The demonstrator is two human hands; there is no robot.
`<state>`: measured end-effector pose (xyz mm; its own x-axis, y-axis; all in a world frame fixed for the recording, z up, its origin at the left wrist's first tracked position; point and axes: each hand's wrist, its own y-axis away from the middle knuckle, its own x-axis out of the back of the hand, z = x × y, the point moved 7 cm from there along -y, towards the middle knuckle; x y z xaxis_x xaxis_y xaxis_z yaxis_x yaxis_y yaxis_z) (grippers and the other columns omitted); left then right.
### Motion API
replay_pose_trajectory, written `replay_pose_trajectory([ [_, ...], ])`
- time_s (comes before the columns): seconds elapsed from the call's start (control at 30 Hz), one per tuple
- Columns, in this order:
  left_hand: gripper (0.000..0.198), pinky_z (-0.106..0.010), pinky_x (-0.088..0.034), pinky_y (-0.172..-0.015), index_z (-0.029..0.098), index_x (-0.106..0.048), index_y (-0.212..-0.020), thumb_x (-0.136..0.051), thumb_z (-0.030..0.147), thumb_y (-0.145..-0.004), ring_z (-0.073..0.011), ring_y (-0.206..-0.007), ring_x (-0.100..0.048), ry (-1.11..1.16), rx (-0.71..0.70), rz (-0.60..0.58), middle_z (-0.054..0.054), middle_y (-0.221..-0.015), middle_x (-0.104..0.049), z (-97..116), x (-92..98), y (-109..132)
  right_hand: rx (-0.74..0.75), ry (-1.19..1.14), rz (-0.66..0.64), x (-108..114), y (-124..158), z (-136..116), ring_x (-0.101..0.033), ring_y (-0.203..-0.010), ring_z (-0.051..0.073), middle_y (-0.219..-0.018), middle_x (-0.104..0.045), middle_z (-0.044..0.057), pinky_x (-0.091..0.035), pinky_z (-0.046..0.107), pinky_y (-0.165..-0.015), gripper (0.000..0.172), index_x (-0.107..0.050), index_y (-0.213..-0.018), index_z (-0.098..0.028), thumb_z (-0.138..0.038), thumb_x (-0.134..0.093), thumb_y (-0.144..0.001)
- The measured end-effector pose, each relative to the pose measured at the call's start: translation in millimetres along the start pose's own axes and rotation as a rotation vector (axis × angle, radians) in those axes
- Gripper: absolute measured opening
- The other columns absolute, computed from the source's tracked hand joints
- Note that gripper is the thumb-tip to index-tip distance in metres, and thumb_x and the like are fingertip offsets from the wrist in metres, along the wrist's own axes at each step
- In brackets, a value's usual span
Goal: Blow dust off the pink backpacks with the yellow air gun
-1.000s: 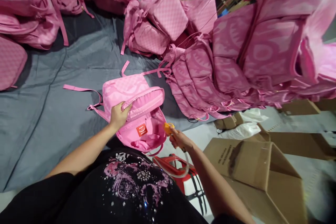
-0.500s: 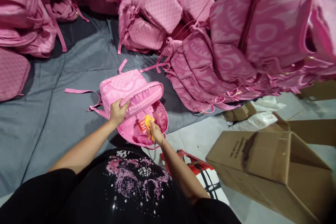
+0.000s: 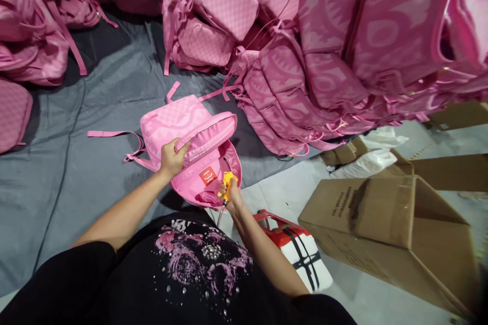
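Holding, right: I have the right hand [image 3: 234,195] clenched round a yellow tool [image 3: 229,181], its head sticking out past the fingers.
Hose: a thin pale hose [image 3: 220,217] hangs off the tool's lower end, toward the black shirt [image 3: 183,269].
Tool spot: at the near right part of the bag's mouth. I can't tell if it touches the lining.
Holding, left: left hand [image 3: 172,158] grasping the edge of the flap [image 3: 217,129], which stands raised off the main compartment.
Pink backpack: I see the pink backpack [image 3: 168,119] lying on grey cloth [image 3: 102,172] near the table's near edge, compartment gaping toward the wearer.
Red label: the red label [image 3: 208,176] sits on the lining, between the two hands.
Strap: one loose strap [image 3: 110,134] runs left over the cloth.
Right of bag: a row of pink backpacks [image 3: 278,89], leaning on each other, toothed-mouth print.
Far side: checkered bags [image 3: 229,2] heaped; another pile [image 3: 34,35] far left, cut by my frame edge.
Floor: red-and-white case [image 3: 297,249] just beside the right forearm, cardboard box [image 3: 362,213] right of it, white plastic [image 3: 369,162] behind the box.
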<state>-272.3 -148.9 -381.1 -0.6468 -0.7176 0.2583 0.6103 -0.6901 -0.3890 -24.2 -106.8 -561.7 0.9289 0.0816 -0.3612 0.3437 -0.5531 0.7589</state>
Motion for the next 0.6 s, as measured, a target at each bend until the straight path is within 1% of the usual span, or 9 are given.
replay_pose_trajectory([
  [0.07,0.040,-0.024,-0.025,-0.048,0.020,-0.040,-0.057,-0.058,0.040,-0.086,-0.0087,-0.047,-0.031,-0.010,-0.026,-0.010,0.006,-0.050,-0.032,2,-1.5,-3,-0.073,-0.007,-0.053,-9,-3,9,-0.025,-0.037,0.007,-0.049,-0.031,-0.008,-0.028,0.015,-0.035,0.049,-0.039,-0.075,-0.022,-0.057,-0.016,-0.101],
  [0.13,0.041,-0.024,-0.025,-0.047,0.020,-0.039,-0.056,-0.058,0.040,-0.087,-0.0085,-0.047,-0.030,-0.026,-0.062,-0.023,0.006,-0.050,-0.032,5,-1.3,-7,-0.216,0.031,-0.163,-18,-2,23,-0.023,-0.035,0.006,-0.049,-0.032,-0.009,-0.027,0.016,-0.034,0.044,-0.043,-0.078,-0.021,-0.059,-0.035,-0.099],
  [0.2,0.042,-0.024,-0.025,-0.047,0.020,-0.038,-0.056,-0.057,0.040,-0.087,-0.0084,-0.046,-0.030,-0.047,-0.119,-0.037,0.006,-0.050,-0.031,9,-0.6,-14,-0.311,0.040,-0.265,-24,2,32,-0.020,-0.034,0.004,-0.047,-0.031,-0.011,-0.027,0.017,-0.034,0.045,-0.044,-0.078,-0.021,-0.063,-0.045,-0.094],
  [0.3,0.043,-0.024,-0.027,-0.048,0.020,-0.037,-0.056,-0.056,0.041,-0.089,-0.0083,-0.045,-0.031,-0.074,-0.238,-0.067,0.006,-0.050,-0.031,20,-2.3,-24,-0.303,-0.002,-0.318,-26,5,34,-0.018,-0.034,0.004,-0.045,-0.027,-0.012,-0.027,0.015,-0.035,0.049,-0.042,-0.077,-0.021,-0.067,-0.039,-0.094],
  [0.4,0.040,-0.024,-0.029,-0.048,0.020,-0.043,-0.058,-0.057,0.041,-0.088,-0.0087,-0.044,-0.034,-0.086,-0.353,-0.136,0.005,-0.050,-0.036,30,-11.5,-30,-0.306,0.036,-0.307,-25,5,35,-0.022,-0.033,0.005,-0.045,-0.031,-0.010,-0.028,0.017,-0.034,0.048,-0.045,-0.077,-0.021,-0.065,-0.039,-0.095],
  [0.5,0.036,-0.025,-0.033,-0.052,0.020,-0.053,-0.062,-0.058,0.046,-0.086,-0.0108,-0.047,-0.042,-0.116,-0.417,-0.262,0.003,-0.052,-0.045,36,-28.2,-34,-0.258,0.031,-0.265,-22,2,29,-0.020,-0.034,0.004,-0.046,-0.032,-0.011,-0.028,0.015,-0.035,0.048,-0.047,-0.080,-0.020,-0.064,-0.038,-0.096],
  [0.6,0.037,-0.027,-0.038,-0.057,0.021,-0.056,-0.063,-0.056,0.051,-0.084,-0.0136,-0.052,-0.049,-0.164,-0.431,-0.388,0.000,-0.055,-0.052,36,-46.4,-37,-0.177,-0.067,-0.210,-16,-1,19,-0.019,-0.035,0.004,-0.047,-0.028,-0.011,-0.026,0.014,-0.036,0.047,-0.047,-0.082,-0.020,-0.061,-0.031,-0.099],
])
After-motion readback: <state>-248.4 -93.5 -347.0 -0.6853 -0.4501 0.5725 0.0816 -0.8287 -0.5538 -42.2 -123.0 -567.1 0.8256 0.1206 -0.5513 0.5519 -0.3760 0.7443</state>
